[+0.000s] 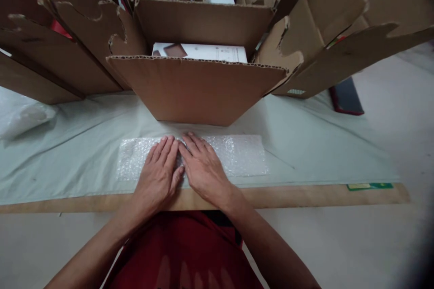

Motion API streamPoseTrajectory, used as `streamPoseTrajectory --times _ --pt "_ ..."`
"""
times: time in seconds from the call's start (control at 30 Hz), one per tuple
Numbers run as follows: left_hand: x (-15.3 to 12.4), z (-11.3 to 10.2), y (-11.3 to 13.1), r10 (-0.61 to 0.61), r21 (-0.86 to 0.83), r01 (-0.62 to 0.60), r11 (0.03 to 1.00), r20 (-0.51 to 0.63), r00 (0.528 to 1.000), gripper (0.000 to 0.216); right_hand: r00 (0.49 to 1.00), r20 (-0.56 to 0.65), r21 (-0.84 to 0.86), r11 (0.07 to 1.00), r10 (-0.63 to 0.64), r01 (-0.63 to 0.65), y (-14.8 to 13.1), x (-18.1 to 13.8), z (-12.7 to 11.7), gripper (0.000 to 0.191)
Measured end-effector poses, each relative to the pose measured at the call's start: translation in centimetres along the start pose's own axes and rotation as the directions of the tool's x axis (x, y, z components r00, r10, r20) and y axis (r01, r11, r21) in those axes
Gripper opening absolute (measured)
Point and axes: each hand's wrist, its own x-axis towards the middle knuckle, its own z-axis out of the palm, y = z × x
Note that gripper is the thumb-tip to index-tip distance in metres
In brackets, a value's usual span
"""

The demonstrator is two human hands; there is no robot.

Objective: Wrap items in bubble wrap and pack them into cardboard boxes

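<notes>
A flat strip of clear bubble wrap (242, 156) lies lengthwise along the front of the cloth-covered table. My left hand (159, 169) rests palm down on its middle, fingers stretched out and pointing away from me. Beside it, my right hand (203, 167) also presses flat on the strip, its fingers extended. The fingertips of the two hands almost touch at the centre. Neither hand grips anything. Part of the strip is hidden under both palms.
A cardboard box (200, 90) with a white printed carton (217, 53) inside stands just behind the strip. More cardboard boxes (88, 49) flank it. Crumpled bubble wrap (23, 115) lies at left, a dark flat object (346, 96) at right. The wooden table edge (288, 195) runs along the front.
</notes>
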Motion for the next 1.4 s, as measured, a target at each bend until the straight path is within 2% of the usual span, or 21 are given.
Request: streamPoseTrajectory --times 0.13,0.27,0.4,0.53,0.63,0.7,0.83,0.97,1.07,1.13,1.17,1.23,1.3,1.4 --pt "-1.4 -0.2 -3.0 -0.067 0.098 0.058 0.993 0.084 0.994 0.069 0.988 -0.012 -0.077 0.985 0.153 -0.153 3.9 -3.3 -0.3 0.061" --pt "-3.0 -1.3 -4.8 -0.188 0.130 0.181 0.975 0.045 0.981 0.067 0.946 -0.127 -0.207 0.925 0.297 -0.318 8.6 -8.2 -1.9 0.064" --pt "-3.4 -1.2 -5.1 -0.265 0.140 0.260 0.955 0.022 0.964 0.067 0.913 -0.209 -0.246 0.885 0.351 -0.396 10.9 -11.0 -2.8 0.062" --pt "-3.3 -1.9 -5.5 -0.301 0.098 0.301 0.949 -0.011 0.953 0.059 0.888 -0.274 -0.133 0.899 0.370 -0.416 11.8 -10.9 -4.0 0.058" --pt "-3.2 -3.4 -6.7 -0.387 0.105 0.404 0.909 -0.155 0.909 0.056 0.871 -0.329 -0.072 0.909 0.366 -0.410 12.7 -9.6 -4.9 0.052" --pt "-3.3 -4.2 -7.5 -0.424 0.146 0.462 0.875 -0.231 0.876 0.053 0.890 -0.308 -0.059 0.927 0.336 -0.370 13.2 -8.4 -5.1 0.047" --pt "-3.5 -4.0 -7.6 -0.438 0.160 0.478 0.864 -0.231 0.869 0.033 0.923 -0.244 -0.022 0.950 0.297 -0.311 13.4 -6.9 -4.9 0.045" --pt "-3.3 -3.8 -6.9 -0.471 0.016 0.492 0.870 -0.267 0.841 0.017 0.901 -0.265 0.062 0.938 0.345 -0.341 12.3 -7.5 -5.6 0.047" --pt "-2.4 -6.0 -8.1 -0.582 -0.149 0.564 0.812 -0.256 0.772 0.017 0.848 -0.279 0.186 0.892 0.450 -0.412 9.9 -8.9 -5.8 0.046" --pt "-1.0 -8.1 -10.0 -0.606 -0.154 0.587 0.794 -0.258 0.752 0.031 0.855 -0.205 0.324 0.858 0.476 -0.399 7.0 -9.8 -5.0 0.055" --pt "0.1 -9.0 -11.0 -0.588 -0.112 0.581 0.806 -0.261 0.766 0.038 0.876 -0.136 0.410 0.831 0.463 -0.376 5.2 -10.1 -4.3 0.060" --pt "2.8 -10.4 -13.1 -0.518 0.017 0.536 0.844 -0.233 0.823 0.046 0.924 0.045 0.579 0.744 0.380 -0.334 1.2 -10.2 -2.3 0.060" --pt "6.1 -10.7 -14.8 -0.467 0.128 0.484 0.866 -0.142 0.873 0.047 0.961 0.116 0.678 0.687 0.251 -0.261 -2.5 -9.6 -0.2 0.057" --pt "10.5 -9.6 -16.0 -0.420 0.225 0.409 0.885 0.001 0.908 0.048 0.988 0.154 0.695 0.707 0.029 -0.129 -6.2 -8.2 2.3 0.054"
